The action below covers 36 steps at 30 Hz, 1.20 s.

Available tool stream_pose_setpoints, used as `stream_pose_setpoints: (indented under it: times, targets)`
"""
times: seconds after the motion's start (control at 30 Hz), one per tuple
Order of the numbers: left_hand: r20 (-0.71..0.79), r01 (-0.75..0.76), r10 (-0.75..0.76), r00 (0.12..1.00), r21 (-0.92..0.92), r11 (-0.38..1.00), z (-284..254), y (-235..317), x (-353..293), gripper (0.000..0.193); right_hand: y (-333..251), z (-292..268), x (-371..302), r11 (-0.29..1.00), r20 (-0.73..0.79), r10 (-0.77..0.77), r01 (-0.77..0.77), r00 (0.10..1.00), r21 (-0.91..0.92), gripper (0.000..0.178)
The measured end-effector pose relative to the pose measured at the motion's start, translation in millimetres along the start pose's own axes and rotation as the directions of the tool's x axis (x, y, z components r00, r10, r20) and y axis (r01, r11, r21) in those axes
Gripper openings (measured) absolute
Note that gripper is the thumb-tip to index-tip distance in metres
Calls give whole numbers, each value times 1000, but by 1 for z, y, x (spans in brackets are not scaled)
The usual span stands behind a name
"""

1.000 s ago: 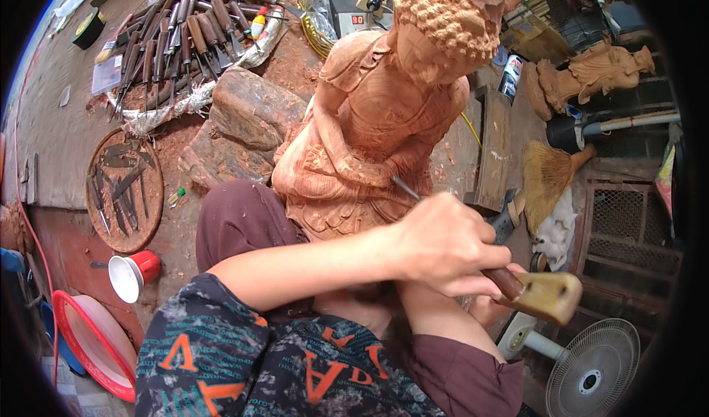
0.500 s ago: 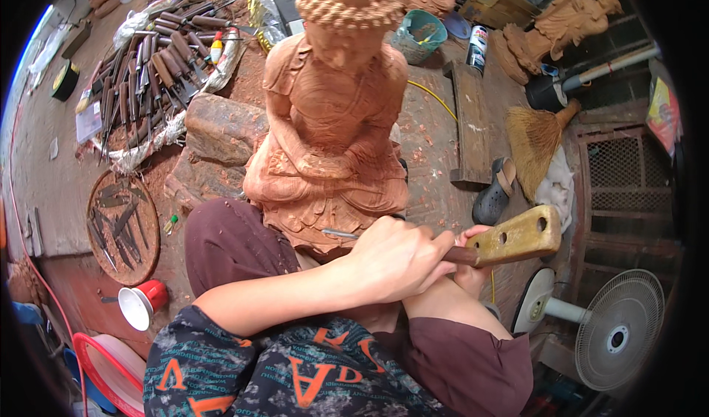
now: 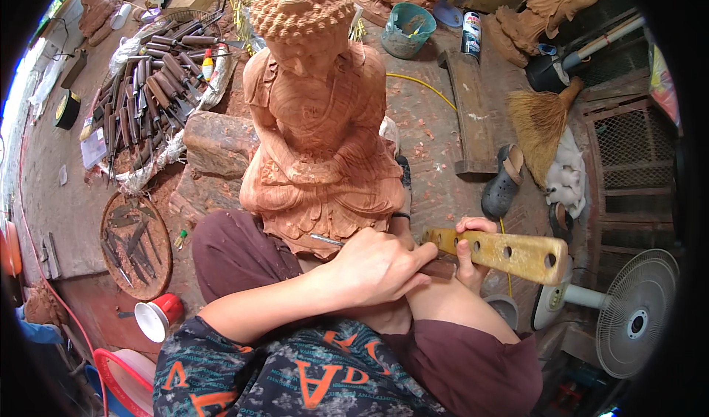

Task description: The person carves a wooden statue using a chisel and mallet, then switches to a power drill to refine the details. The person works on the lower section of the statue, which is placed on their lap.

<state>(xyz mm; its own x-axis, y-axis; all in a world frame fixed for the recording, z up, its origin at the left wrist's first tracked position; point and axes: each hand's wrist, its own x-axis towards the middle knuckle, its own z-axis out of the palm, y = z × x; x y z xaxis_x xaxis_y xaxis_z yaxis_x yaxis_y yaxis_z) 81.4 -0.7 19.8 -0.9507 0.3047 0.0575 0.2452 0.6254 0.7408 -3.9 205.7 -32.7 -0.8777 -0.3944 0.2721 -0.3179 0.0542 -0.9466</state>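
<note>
A reddish wooden carving of a seated figure (image 3: 314, 151) stands upright in front of me, its lower folds nearest my hands. My left hand (image 3: 380, 266) is closed around a carving chisel (image 3: 325, 240). The thin metal blade points left, at or just in front of the carving's base; I cannot tell if it touches. Its brown handle shows partly on the right side of my fist. To the right, my right hand (image 3: 473, 254) grips a flat yellow bar with a row of holes (image 3: 521, 256), thumb and fingers around it. The bar's left end is beside my left hand.
Many chisels (image 3: 151, 85) lie heaped at the far left. A round tray (image 3: 111, 280) holds blades below them. A red-and-white cup (image 3: 151, 321) lies at left. On the right are a wooden beam (image 3: 473, 122), clog (image 3: 502, 182), broom (image 3: 538, 125) and fan (image 3: 636, 314).
The yellow bar has swung from slanting up to the right to slanting down to the right, its left end now above the chisel handle. The view has shifted slightly. My left hand keeps the chisel.
</note>
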Motion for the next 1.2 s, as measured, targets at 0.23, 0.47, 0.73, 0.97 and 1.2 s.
stream_pose_setpoints:
  times: [0.23,0.47,0.73,0.97,1.2]
  targets:
    - [-170,-288,272,947,-80,954,4,5,24,28,13,0,-10,984,-35,135,-130,990,123,37]
    - [-328,-369,387,862,120,922,-19,-9,68,30,27,-4,2,967,114,103,-126,988,219,37]
    - [-513,-332,386,767,198,922,-22,-27,79,35,18,0,0,994,-23,90,-89,996,70,34]
    - [-584,-337,362,727,156,929,-19,-30,76,34,15,4,0,994,-108,66,-74,992,-74,32]
    - [-645,-414,381,662,108,904,-21,-28,75,33,-3,-16,0,975,-295,112,-163,949,-152,29]
